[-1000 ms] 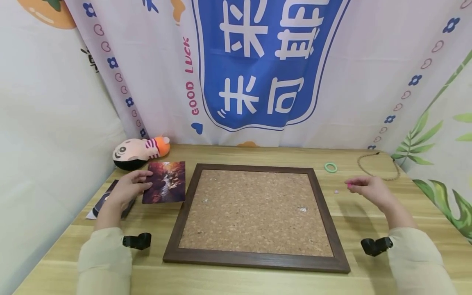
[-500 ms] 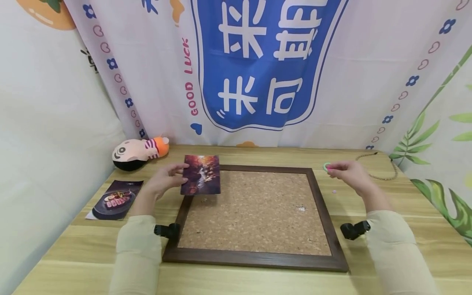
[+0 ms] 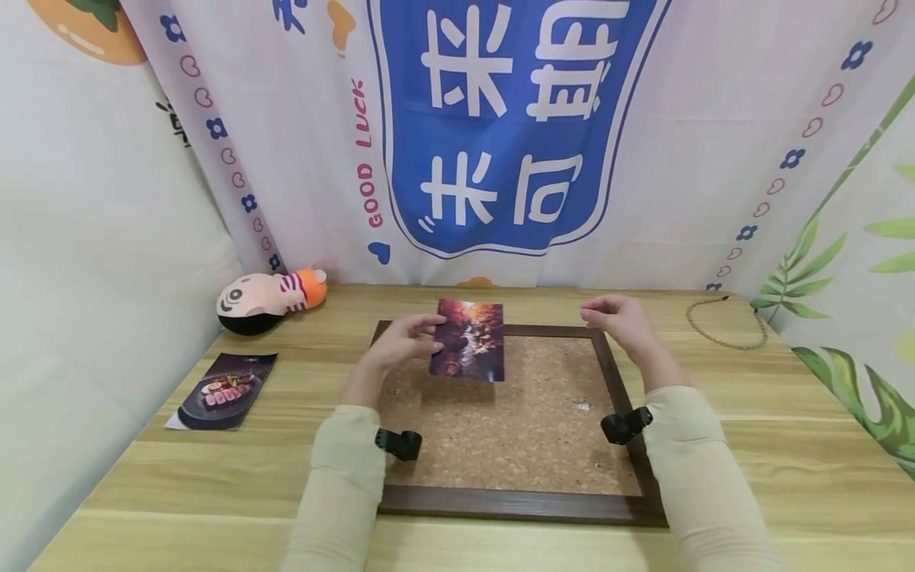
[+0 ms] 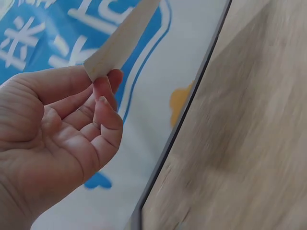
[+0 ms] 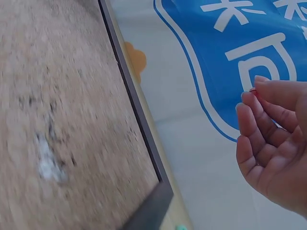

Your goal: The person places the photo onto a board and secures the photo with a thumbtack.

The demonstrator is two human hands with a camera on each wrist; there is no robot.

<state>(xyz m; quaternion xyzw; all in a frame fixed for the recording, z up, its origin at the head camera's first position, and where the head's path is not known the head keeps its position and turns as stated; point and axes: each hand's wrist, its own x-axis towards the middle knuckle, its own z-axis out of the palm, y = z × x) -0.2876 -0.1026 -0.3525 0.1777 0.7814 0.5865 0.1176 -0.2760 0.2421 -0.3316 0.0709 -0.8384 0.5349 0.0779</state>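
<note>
My left hand (image 3: 400, 342) pinches the left edge of a photo print (image 3: 469, 342) with a dark red and orange autumn stream scene. It holds the print raised over the upper middle of a cork board (image 3: 515, 445) in a brown frame. In the left wrist view, the pale back of the print (image 4: 122, 45) rises from the fingertips. My right hand (image 3: 629, 327) is above the board's upper right corner. Its thumb and index finger pinch a tiny red-pink piece (image 5: 253, 90), mostly hidden by the fingertips. A white scuffed patch (image 5: 50, 163) marks the cork below.
Another photo print (image 3: 227, 391), of sliced meat on a dark plate, lies on the table at the left. Behind it rests a plush doll (image 3: 272, 300). A thin hoop like a headband (image 3: 736, 347) lies at the back right. A printed curtain (image 3: 679, 159) hangs behind the table.
My left hand has carried the autumn print rightward from the table's left side to over the board. My right hand has moved left to the board's corner, its arm now hiding the green ring and small bead.
</note>
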